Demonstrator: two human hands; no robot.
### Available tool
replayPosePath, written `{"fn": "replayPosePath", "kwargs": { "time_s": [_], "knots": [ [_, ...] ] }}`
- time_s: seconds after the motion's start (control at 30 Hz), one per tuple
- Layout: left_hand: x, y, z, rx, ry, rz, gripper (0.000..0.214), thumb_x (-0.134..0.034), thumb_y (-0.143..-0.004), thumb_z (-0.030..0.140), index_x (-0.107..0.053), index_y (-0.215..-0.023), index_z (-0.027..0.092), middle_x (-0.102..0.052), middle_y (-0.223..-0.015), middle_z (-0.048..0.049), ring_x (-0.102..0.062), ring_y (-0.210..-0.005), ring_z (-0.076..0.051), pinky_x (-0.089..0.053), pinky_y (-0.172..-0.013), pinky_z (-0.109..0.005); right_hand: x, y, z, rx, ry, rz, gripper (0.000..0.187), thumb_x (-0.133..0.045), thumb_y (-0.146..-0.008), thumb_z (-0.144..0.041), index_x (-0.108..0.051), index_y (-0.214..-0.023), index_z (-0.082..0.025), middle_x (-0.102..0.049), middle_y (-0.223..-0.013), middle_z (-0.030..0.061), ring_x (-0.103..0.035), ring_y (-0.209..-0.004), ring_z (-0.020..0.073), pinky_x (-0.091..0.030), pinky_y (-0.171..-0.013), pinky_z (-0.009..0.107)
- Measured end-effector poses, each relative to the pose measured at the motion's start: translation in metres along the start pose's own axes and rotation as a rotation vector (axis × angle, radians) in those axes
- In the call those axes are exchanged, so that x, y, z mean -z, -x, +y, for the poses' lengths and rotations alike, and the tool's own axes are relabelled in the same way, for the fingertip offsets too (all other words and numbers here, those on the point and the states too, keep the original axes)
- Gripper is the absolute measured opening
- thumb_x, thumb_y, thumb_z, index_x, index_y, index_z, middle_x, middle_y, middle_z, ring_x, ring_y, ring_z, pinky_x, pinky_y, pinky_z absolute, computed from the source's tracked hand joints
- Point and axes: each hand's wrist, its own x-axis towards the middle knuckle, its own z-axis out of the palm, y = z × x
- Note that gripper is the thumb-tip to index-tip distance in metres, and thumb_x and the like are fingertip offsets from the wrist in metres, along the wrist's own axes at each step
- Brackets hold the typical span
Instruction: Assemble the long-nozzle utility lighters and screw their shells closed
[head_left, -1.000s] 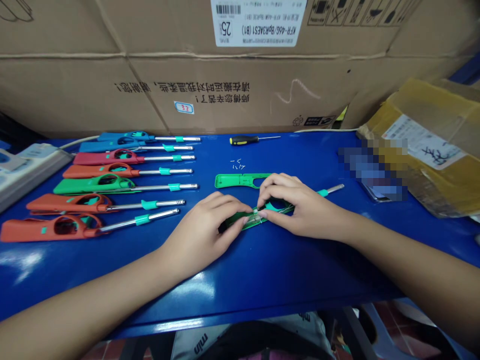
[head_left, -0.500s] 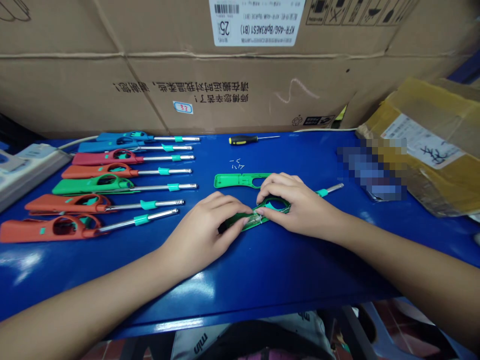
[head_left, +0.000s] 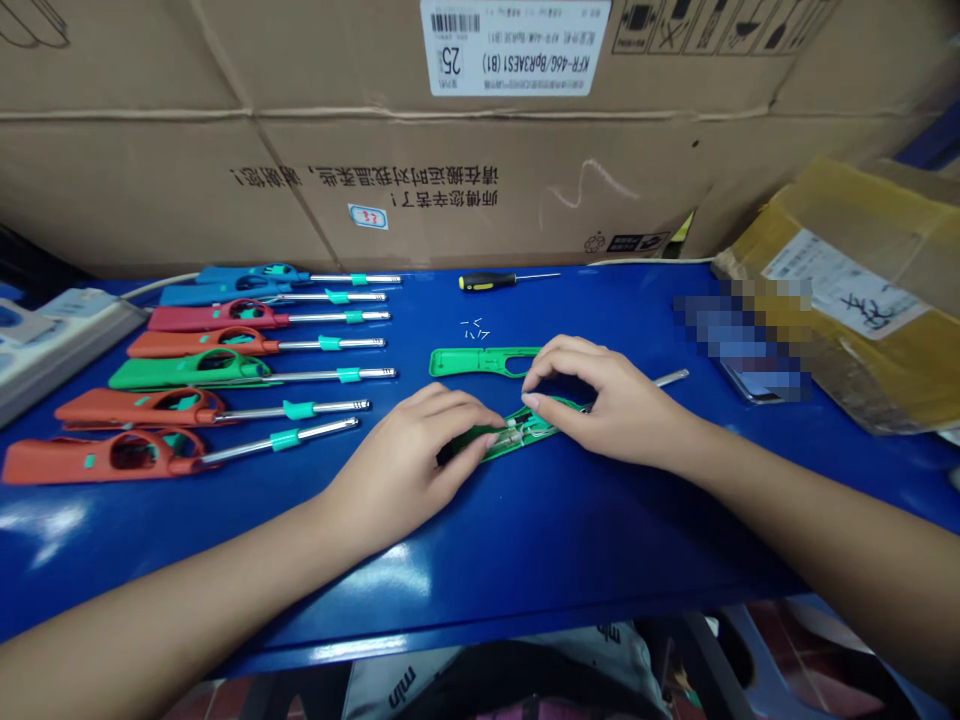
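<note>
An opened green lighter [head_left: 537, 426] lies slanted on the blue table, its inner parts showing and its metal tube pointing right. The handle end is gripped between the thumb and fingers of my left hand [head_left: 420, 450], which hides much of that end. My right hand [head_left: 607, 405] is over the trigger side, thumb and forefinger pinched close together just above the lighter. Whatever may be between those fingertips is too small to make out. Just behind, the loose green half shell [head_left: 480, 361] lies with its hollow side up, partly covered by my right hand.
Several long-necked lighters [head_left: 187, 372] lie in a column at left, beside a white power strip [head_left: 67, 335]. Behind the work are small white pieces [head_left: 474, 330] and a screwdriver [head_left: 495, 282]. A blurred phone [head_left: 750, 350] and taped carton [head_left: 855, 270] stand right; a large cardboard box [head_left: 360, 150] backs the table.
My right hand has shifted slightly right, its pinched fingertips lifting off the lighter's middle, and more inner parts show. My left hand keeps its hold in place.
</note>
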Motion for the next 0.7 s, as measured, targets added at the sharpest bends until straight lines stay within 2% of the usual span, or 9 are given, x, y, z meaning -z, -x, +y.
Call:
{"fn": "replayPosePath", "kwargs": {
  "time_s": [0.17, 0.33, 0.47, 0.57, 0.7],
  "knots": [
    [0.003, -0.001, -0.004, 0.009, -0.028, 0.012, 0.017, -0.058, -0.1, 0.022, -0.07, -0.111, 0.02, -0.073, -0.107, -0.0036, -0.062, -0.101, -0.019, -0.05, -0.092, -0.034, 0.009, -0.002, 0.003, 0.003, 0.06, 0.005, 0.005, -0.063, -0.09, -0.022, -0.065, -0.094, -0.021, -0.066, -0.101, 0.0036, -0.061, -0.101, 0.0202, -0.043, -0.094, 0.039],
    [0.004, -0.002, -0.005, 0.045, -0.061, 0.041, 0.021, -0.055, -0.101, 0.025, -0.068, -0.116, 0.02, -0.073, -0.109, -0.0036, -0.062, -0.102, -0.019, -0.05, -0.092, -0.035, 0.026, -0.002, 0.008, -0.004, 0.145, -0.201, 0.013, -0.056, -0.095, -0.029, -0.066, -0.099, -0.023, -0.067, -0.104, 0.0037, -0.06, -0.1, 0.0209, -0.042, -0.091, 0.039],
    [0.004, -0.001, -0.006, 0.055, -0.058, 0.036, 0.02, -0.058, -0.1, 0.027, -0.068, -0.116, 0.02, -0.073, -0.11, -0.0037, -0.062, -0.104, -0.02, -0.05, -0.093, -0.035, 0.038, -0.001, 0.01, -0.053, 0.096, -0.306, 0.022, -0.063, -0.091, -0.043, -0.067, -0.101, -0.024, -0.067, -0.106, 0.0034, -0.06, -0.098, 0.0206, -0.045, -0.086, 0.036],
    [0.005, 0.0, -0.007, 0.06, -0.044, 0.025, 0.02, -0.058, -0.099, 0.026, -0.068, -0.116, 0.02, -0.073, -0.112, -0.0036, -0.062, -0.104, -0.02, -0.05, -0.093, -0.036, 0.037, -0.001, 0.013, -0.064, 0.046, -0.314, 0.025, -0.065, -0.089, -0.046, -0.068, -0.099, -0.023, -0.068, -0.103, 0.0038, -0.06, -0.094, 0.0199, -0.046, -0.082, 0.035],
    [0.006, 0.0, -0.01, 0.065, -0.046, 0.025, 0.02, -0.058, -0.099, 0.024, -0.068, -0.116, 0.021, -0.073, -0.112, -0.0039, -0.062, -0.104, -0.02, -0.051, -0.092, -0.037, 0.027, -0.003, 0.017, -0.068, 0.005, -0.296, 0.02, -0.069, -0.087, -0.04, -0.067, -0.093, -0.022, -0.069, -0.096, 0.0034, -0.059, -0.089, 0.0188, -0.046, -0.08, 0.033]
  ]
}}
